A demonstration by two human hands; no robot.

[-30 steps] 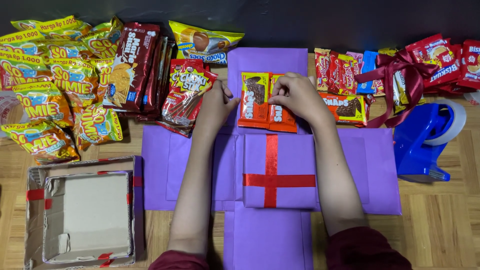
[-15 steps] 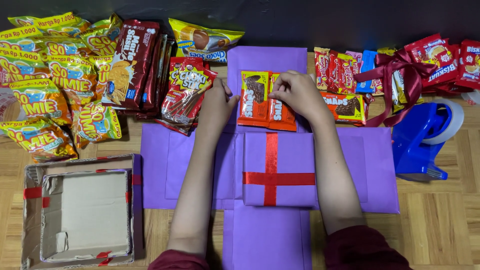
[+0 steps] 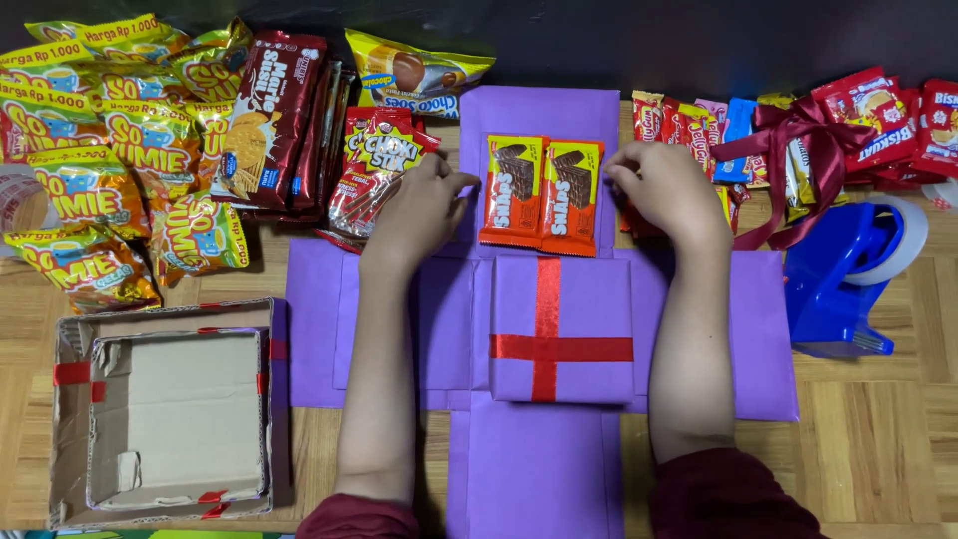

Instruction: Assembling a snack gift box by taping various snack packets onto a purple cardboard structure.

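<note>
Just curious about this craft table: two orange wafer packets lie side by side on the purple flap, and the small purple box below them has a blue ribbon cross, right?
Not quite. The head view shows the ribbon cross on the small purple box is red, not blue. The two orange wafer packets do lie side by side on the purple flap.

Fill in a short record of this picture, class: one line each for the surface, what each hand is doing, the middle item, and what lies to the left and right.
Surface: wooden floor with a purple cross-shaped paper spread on it
Left hand: open, beside two orange wafer packs on the top flap
Right hand: fingers curled, just right of the packs
Middle: purple box with red ribbon cross
Left: yellow snack bags; cardboard lid
Right: blue tape dispenser; dark red bow
</note>
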